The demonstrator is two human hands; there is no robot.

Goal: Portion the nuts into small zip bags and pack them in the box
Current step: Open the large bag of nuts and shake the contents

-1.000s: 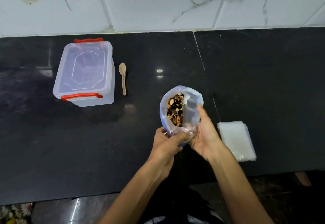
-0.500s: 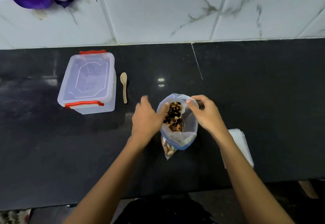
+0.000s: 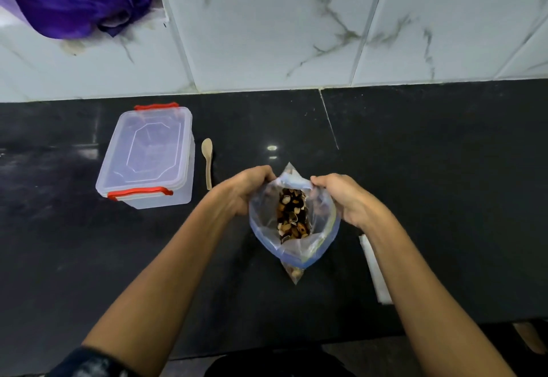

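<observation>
Head view shows both hands pinching the rim of the large zip bag of nuts, the left hand on its left edge and the right hand on its right, mouth spread wide between them. The wooden spoon lies just left of the left-hand grip, its long axis running away from the person (bowl at the far end), so the left hand is nearer. Further left stands the lidded plastic box; the stack of small zip bags lies under the right forearm.
</observation>
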